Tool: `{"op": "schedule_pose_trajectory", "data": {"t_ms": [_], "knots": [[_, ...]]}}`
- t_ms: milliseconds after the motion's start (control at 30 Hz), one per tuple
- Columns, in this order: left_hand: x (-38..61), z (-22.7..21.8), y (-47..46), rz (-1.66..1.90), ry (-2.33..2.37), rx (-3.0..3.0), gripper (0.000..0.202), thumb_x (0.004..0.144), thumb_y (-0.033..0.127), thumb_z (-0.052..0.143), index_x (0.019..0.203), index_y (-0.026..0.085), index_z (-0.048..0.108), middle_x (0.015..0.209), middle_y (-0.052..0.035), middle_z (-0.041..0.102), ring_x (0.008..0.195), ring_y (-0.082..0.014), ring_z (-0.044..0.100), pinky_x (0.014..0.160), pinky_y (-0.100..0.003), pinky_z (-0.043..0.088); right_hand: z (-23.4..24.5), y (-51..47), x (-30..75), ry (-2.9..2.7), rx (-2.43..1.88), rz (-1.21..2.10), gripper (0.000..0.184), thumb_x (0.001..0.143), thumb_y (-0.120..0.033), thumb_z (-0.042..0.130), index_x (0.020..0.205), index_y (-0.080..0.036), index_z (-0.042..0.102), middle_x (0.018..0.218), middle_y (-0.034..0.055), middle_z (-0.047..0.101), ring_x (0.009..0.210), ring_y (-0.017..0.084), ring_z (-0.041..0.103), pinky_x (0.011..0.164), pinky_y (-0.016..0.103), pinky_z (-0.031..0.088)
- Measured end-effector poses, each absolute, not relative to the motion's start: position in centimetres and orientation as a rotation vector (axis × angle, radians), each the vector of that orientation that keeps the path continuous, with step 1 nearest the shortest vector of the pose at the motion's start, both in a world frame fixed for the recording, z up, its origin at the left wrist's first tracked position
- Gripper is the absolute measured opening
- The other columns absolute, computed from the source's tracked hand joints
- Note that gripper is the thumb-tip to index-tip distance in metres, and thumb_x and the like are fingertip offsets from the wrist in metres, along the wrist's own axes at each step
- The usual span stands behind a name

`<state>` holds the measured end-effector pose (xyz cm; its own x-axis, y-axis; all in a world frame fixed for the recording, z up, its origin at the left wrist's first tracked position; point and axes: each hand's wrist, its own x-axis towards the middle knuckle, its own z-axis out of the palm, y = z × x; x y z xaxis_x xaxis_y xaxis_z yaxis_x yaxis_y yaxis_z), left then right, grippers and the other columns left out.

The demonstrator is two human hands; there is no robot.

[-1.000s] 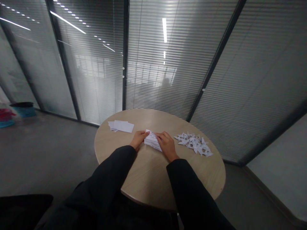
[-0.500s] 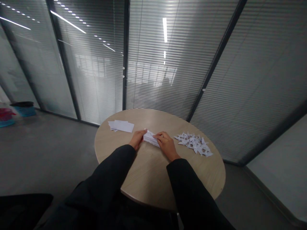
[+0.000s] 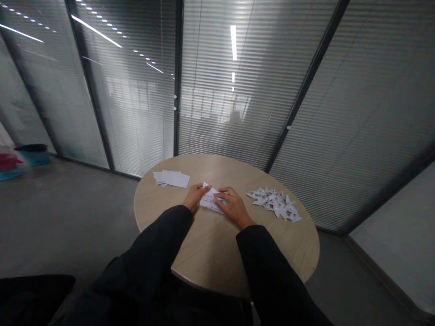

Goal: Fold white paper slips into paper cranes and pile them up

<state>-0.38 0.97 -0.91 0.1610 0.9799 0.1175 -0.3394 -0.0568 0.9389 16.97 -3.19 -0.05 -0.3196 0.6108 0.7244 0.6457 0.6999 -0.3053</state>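
Observation:
Between my hands is a piece of white paper [image 3: 210,202] with printed lines, just above or on the round wooden table [image 3: 212,253]; I cannot tell which. My left hand [image 3: 195,198] grips its left end, thumb on top. On the right part of the paper, my right hand [image 3: 234,206] has its fingers bent and pressed on it. Both hands partly cover the sheet. To the right lies a heap of small pointed folded paper pieces [image 3: 276,203]. A few flat paper strips [image 3: 175,178] overlap at the table's left.
Glass partitions with blinds [image 3: 224,136] stand right behind the table. On the floor at far left are a blue bin with a dark lining [image 3: 36,156] and a red and blue one [image 3: 9,167]. A dark shape [image 3: 34,294] fills the lower left corner.
The paper has shifted slightly left and more of its face shows, with a corner rising by my left thumb. My right fingers have slid a little left over it.

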Motion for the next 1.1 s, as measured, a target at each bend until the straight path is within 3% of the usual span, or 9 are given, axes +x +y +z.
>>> {"op": "schedule_pose_trajectory", "data": {"t_ms": [167,333,467,733,1100], "knots": [[-0.1,-0.7,0.7,1.216,0.767,1.156,0.051,0.050,0.050,0.084,0.076,0.010,0.066,0.065,-0.0063,0.067,0.052,-0.0147,0.059,0.050,-0.025,0.043,0.2,-3.2,16.8,-1.750,-1.038,0.326,0.033,0.088,-0.043,0.053,0.105,-0.020,0.070,0.103,0.0103,0.068,0.093,0.022,0.064,0.080,0.035,0.052],[0.1,-0.4,0.1,1.146,0.732,1.209,0.050,0.052,0.048,0.084,0.080,0.009,0.069,0.068,-0.0068,0.068,0.053,-0.0139,0.059,0.051,-0.025,0.042,-0.5,-2.5,16.9,-1.639,-1.187,0.695,0.033,0.078,-0.048,0.060,0.084,-0.017,0.070,0.077,0.0049,0.071,0.071,0.019,0.063,0.063,0.029,0.049],[0.1,-0.3,-0.1,1.148,0.733,1.206,0.050,0.051,0.047,0.085,0.080,0.009,0.070,0.066,-0.0058,0.067,0.053,-0.0136,0.059,0.051,-0.024,0.041,-0.7,-2.2,17.0,-1.601,-1.154,0.823,0.033,0.073,-0.048,0.064,0.076,-0.016,0.069,0.071,0.0044,0.070,0.067,0.018,0.062,0.060,0.028,0.046],[0.2,-0.5,0.1,1.173,0.739,1.209,0.047,0.052,0.045,0.085,0.079,0.009,0.070,0.062,-0.0033,0.065,0.048,-0.0105,0.054,0.048,-0.023,0.036,-0.6,-2.4,16.9,-1.498,-1.129,0.966,0.034,0.063,-0.048,0.073,0.072,-0.016,0.069,0.067,0.0039,0.070,0.062,0.018,0.061,0.056,0.027,0.044],[0.3,-0.8,0.5,1.179,0.734,1.186,0.049,0.051,0.040,0.086,0.086,0.009,0.071,0.069,-0.0055,0.069,0.051,-0.0125,0.058,0.050,-0.024,0.041,-0.7,-2.2,16.9,-1.455,-1.157,0.943,0.033,0.057,-0.046,0.076,0.067,-0.016,0.068,0.061,0.0038,0.068,0.056,0.017,0.060,0.051,0.027,0.042]]}}
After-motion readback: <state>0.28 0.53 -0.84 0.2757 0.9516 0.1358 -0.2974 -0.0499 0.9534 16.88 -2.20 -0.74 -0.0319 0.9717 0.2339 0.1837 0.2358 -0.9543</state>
